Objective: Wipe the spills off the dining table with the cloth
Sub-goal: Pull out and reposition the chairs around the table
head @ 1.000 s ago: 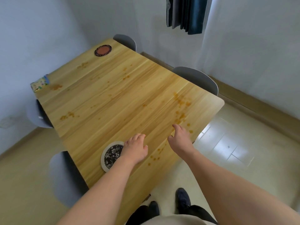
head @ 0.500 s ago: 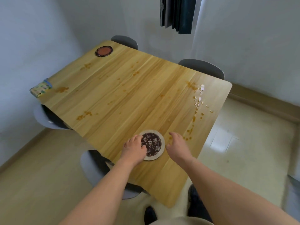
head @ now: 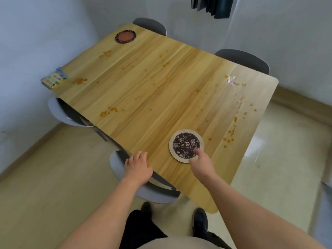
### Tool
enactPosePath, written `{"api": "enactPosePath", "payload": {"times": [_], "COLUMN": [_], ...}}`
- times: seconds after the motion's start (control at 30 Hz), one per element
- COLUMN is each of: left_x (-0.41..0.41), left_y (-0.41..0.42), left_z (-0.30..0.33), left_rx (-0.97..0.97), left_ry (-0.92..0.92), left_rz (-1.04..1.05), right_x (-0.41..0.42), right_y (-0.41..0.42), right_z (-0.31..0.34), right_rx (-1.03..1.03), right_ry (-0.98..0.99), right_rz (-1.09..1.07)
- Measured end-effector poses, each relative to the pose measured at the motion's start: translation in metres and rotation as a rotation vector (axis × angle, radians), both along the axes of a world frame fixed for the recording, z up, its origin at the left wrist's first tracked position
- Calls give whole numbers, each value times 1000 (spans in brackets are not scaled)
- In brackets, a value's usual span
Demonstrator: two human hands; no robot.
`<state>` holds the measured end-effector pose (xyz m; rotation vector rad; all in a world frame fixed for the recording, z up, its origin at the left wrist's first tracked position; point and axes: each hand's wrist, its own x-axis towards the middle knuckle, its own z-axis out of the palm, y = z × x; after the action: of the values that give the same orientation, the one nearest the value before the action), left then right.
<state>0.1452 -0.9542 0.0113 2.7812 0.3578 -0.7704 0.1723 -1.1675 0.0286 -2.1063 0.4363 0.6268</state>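
Here the right hand (head: 202, 161) presses one finger onto the coaster (head: 186, 145).

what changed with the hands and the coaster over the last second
The left hand left the floral coaster and moved to the table's near edge; the right hand shifted onto the coaster's near rim. Neither hand holds anything. The spills, red coaster and folded cloth stayed put.

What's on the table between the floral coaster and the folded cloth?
In the head view, between the floral coaster and the folded cloth there is only bare wood with orange spill spots.
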Motion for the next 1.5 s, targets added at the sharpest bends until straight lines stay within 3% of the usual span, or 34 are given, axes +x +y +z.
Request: {"api": "enactPosePath", "payload": {"times": [0.13, 0.3, 0.4, 0.5, 0.6, 0.67, 0.77, 0.87, 0.93, 1.03, 1.2, 1.5], "left_x": [7, 34, 37, 32, 18, 11, -6, -12, -8, -7, -14, -20], "left_y": [43, 97, 119, 130, 132, 132, 140, 144, 145, 139, 135, 101], "left_z": [-20, -36, -35, -36, -40, -42, -49, -62, -72, -86, -106, -90], "left_rx": [58, 46, 7, -134, -308, -358, -495, -642, -719, -815, -765, -926], "left_ry": [187, 212, 201, 188, 157, 125, 186, 232, 199, 107, -56, 82], "left_rz": [23, -144, -120, 42, 352, 591, 733, 790, 822, 873, 848, 919], "right_x": [-4, -27, -56, -84, -106, -113, -122, -119, -112, -109, -110, -128], "right_y": [36, 87, 108, 115, 113, 113, 125, 143, 149, 147, 141, 112], "right_z": [-12, -23, -30, -33, -35, -37, -52, -67, -82, -101, -114, -95], "right_rx": [22, -23, -192, -233, -114, 13, 332, 618, 701, 734, 753, 726], "right_ry": [8, 4, 74, 198, 367, 448, 411, 438, 430, 450, 427, 327], "right_rz": [-151, -414, -540, -793, -1049, -1078, -1199, -1209, -1235, -1279, -1251, -1277]}}
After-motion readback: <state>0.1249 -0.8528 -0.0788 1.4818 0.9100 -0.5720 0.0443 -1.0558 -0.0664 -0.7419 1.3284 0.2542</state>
